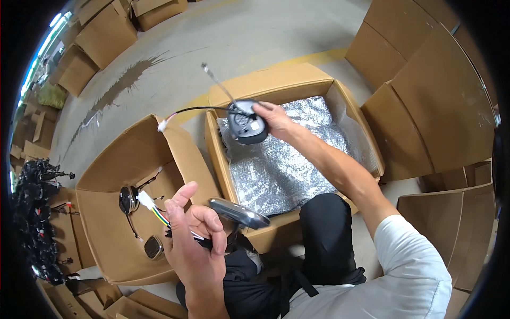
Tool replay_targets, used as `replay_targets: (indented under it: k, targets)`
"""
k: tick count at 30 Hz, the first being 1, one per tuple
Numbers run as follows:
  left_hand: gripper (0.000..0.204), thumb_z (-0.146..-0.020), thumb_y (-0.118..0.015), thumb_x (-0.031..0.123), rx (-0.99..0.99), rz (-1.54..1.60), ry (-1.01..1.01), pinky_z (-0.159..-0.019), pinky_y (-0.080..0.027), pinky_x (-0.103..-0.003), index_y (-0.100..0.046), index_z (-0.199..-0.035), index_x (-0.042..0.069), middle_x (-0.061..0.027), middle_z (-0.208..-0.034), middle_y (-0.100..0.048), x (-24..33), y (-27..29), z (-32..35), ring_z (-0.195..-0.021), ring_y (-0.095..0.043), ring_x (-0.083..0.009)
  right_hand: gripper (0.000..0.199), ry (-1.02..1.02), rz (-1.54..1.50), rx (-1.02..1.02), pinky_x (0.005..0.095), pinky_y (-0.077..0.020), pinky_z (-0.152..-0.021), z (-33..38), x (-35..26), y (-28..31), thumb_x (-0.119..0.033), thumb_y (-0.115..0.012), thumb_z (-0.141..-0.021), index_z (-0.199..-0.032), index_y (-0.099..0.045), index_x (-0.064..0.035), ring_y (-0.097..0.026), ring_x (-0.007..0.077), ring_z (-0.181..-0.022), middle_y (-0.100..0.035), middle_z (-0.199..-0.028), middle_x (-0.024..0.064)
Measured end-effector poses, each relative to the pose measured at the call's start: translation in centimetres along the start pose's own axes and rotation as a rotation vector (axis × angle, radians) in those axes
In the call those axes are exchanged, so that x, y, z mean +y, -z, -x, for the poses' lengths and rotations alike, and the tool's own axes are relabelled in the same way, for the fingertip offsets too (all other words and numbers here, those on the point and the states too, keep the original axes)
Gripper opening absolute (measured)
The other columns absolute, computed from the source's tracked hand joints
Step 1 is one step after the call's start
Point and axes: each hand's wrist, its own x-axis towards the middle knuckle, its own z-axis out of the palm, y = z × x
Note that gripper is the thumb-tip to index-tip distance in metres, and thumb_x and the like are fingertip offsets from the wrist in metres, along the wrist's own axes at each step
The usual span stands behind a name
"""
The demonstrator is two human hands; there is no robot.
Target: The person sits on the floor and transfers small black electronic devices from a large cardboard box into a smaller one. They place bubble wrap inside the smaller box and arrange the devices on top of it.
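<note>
My right hand grips a rounded grey-and-black housing above the open carton lined with silvery bubble wrap. A thin metal rod sticks up from this housing, and a black cable runs left to a small white plug. Nearer to me, my left hand is raised palm up, its fingers curled round a cable with coloured wires ending in a white connector. A glossy dark oblong unit lies beside those fingers; its join to the cable is hidden.
An open carton at the left holds two small dark units, one round with cables and one squarish. A heap of black cable harnesses lies far left. Tall cartons stand at the right, more at the upper left.
</note>
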Motion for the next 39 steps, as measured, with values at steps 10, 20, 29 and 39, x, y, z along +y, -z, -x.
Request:
replay_targets:
  k: [10,20,29,39]
  targets:
    - [0.046,-0.113,-0.037,0.043,0.113,0.122,-0.103,-0.034,-0.028,-0.020,-0.054,-0.127,0.002,-0.0024,-0.068,-0.058,0.7,0.5,-0.9,-0.038,-0.039,-0.0061,0.060,0.295,1.156,-0.164,0.0454,-0.0471,-0.109,3.6,4.7,-1.0,-0.029,-0.073,-0.091,-0.135,-0.054,0.0070,-0.056,0.0440,-0.127,-0.056,-0.137,0.0297]
    - [0.046,-0.112,-0.038,0.045,-0.032,0.285,-0.179,-0.037,-0.026,-0.021,-0.058,-0.122,0.004,-0.0018,-0.069,-0.055,-0.7,-2.4,-0.2,-0.042,-0.036,-0.0065,0.096,0.229,0.682,-0.942,0.0383,-0.0496,-0.101,20.0,-5.7,-5.0,-0.038,-0.083,-0.085,-0.153,-0.031,0.0040,-0.062,0.0297,-0.121,-0.061,-0.136,0.0196]
    - [0.042,-0.111,-0.044,0.039,-0.130,0.334,-0.255,-0.072,-0.046,-0.029,-0.055,-0.127,0.001,-0.0088,-0.098,-0.061,-0.6,-1.4,-1.0,-0.079,-0.056,-0.0150,0.049,-0.019,0.337,-0.593,0.0290,-0.0513,-0.093,17.3,-5.8,-2.8,-0.013,-0.082,-0.087,-0.129,-0.060,-0.0024,-0.061,0.0103,-0.104,-0.068,-0.114,0.0021]
    - [0.062,-0.105,-0.054,0.028,0.034,-0.043,-0.076,-0.115,-0.033,-0.046,-0.034,-0.152,-0.009,-0.0248,-0.144,-0.048,0.6,-1.2,0.4,-0.137,-0.048,-0.0340,0.066,0.132,0.226,-0.041,0.0341,-0.0561,-0.093,0.5,-1.2,6.3,-0.022,-0.083,-0.088,-0.141,-0.052,0.0040,-0.066,0.0212,-0.108,-0.065,-0.126,0.0159]
